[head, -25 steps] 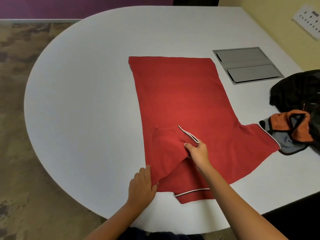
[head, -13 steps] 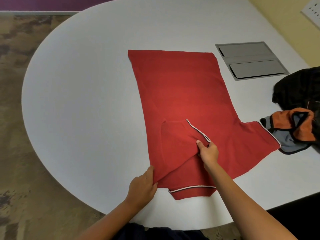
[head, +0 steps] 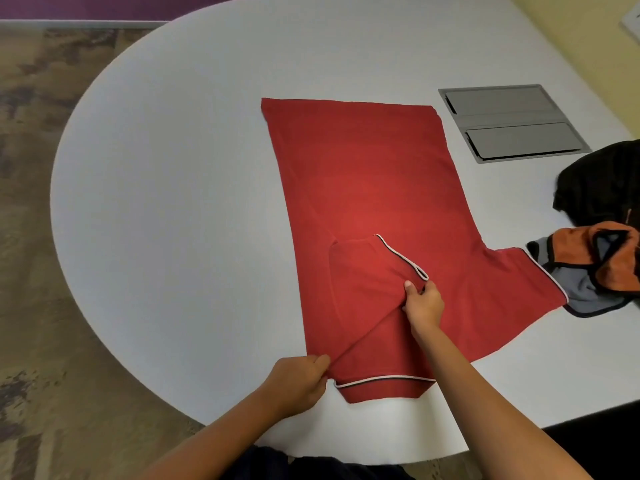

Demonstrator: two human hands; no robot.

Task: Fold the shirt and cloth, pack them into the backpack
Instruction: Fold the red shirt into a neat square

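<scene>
A red shirt (head: pixel 367 188) with white-trimmed sleeves lies flat on the white table (head: pixel 173 174), hem far from me, collar at the near edge. Its left sleeve is folded inward over the body. My right hand (head: pixel 423 301) pinches that sleeve's trimmed cuff near the shirt's middle. At the shoulder fold by the collar, my left hand (head: pixel 299 382) grips the cloth. The right sleeve still lies spread out to the right. An orange and grey cloth (head: pixel 588 271) lies crumpled by that sleeve. A black backpack (head: pixel 602 181) sits at the right edge, partly cut off.
A grey metal cable hatch (head: pixel 512 123) is set into the table beyond the shirt's right side. The table's rounded edge runs along the left, with patterned carpet (head: pixel 31 237) below. A wall socket shows at the top right corner.
My right hand has drawn the sleeve cuff a little further right and toward me, flattening the folded sleeve. My left hand stays at the shoulder fold. The view shifted slightly.
</scene>
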